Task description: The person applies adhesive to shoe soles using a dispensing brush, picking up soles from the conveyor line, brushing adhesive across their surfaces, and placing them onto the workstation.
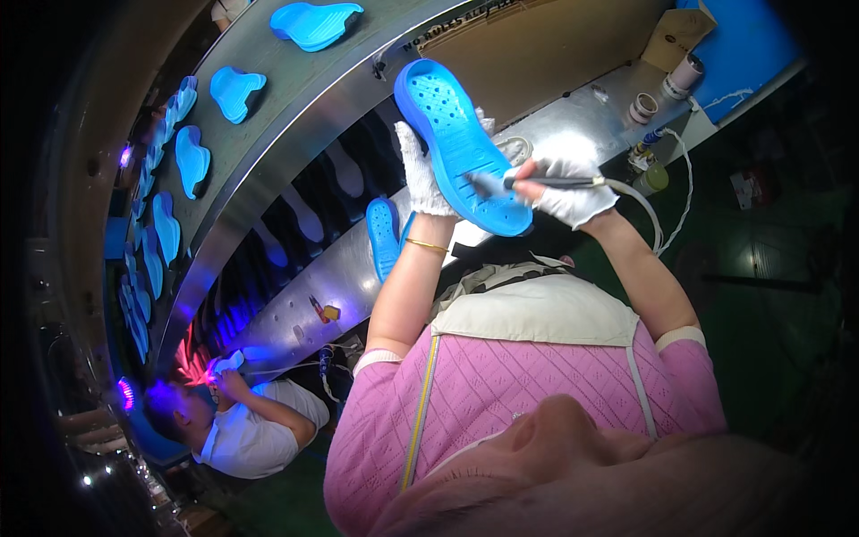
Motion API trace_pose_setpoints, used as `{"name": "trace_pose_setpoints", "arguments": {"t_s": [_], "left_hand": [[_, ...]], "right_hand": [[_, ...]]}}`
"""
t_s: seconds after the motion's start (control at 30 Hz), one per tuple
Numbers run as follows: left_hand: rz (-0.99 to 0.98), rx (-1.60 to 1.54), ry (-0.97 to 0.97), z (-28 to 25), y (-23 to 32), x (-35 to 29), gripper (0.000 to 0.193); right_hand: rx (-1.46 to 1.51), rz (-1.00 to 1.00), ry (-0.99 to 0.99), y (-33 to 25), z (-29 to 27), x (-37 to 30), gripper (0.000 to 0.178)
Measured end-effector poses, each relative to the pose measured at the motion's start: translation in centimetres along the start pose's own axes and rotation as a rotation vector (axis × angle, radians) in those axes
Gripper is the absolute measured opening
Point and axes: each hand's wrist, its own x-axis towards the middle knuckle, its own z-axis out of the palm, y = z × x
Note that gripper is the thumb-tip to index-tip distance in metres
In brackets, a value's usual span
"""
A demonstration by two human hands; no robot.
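In my left hand [419,170], which wears a white knit glove, a bright blue shoe sole [447,116] is held tilted above the bench, its holed inner face turned up. The fingers wrap around its far and left sides. My right hand [571,199], in a white glove with bare fingertips, grips a dark-handled brush [577,182]. A pale hose [649,208] runs from the handle's end. The bristles touch or hover just over the lower half of the sole; which, I cannot tell. Another blue sole [382,237] rests on the bench beside my left forearm.
A curved conveyor belt [255,121] with several blue pieces runs along the far left. Tape rolls [642,107] and a capped bottle [654,179] stand at the metal bench's [353,277] right end. A small yellow-and-black tool [329,312] lies nearer. A co-worker [259,430] works at lower left.
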Motion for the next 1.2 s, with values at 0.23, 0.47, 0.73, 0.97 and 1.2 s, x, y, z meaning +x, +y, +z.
{"name": "trace_pose_setpoints", "arguments": {"t_s": [0.23,0.47,0.73,0.97,1.2], "left_hand": [[-0.013,0.064,-0.026,1.8,-2.9,-2.2,0.097],[0.097,0.042,-0.152,1.9,-1.3,-0.9,0.097],[0.098,0.007,-0.198,3.0,-0.5,-1.3,0.097],[0.020,0.030,-0.226,3.1,1.0,-1.0,0.097],[-0.123,-0.055,-0.223,3.3,0.9,-1.6,0.094]], "right_hand": [[0.208,-0.077,0.127,-0.6,-0.6,-0.3,0.011],[0.259,0.036,0.117,-0.6,1.6,-0.7,0.007],[0.343,0.109,-0.058,-0.2,2.9,-0.5,0.011],[0.154,-0.063,-0.076,-0.8,2.0,-0.7,0.014],[0.341,0.113,-0.159,-1.1,1.8,-1.5,0.012]]}}
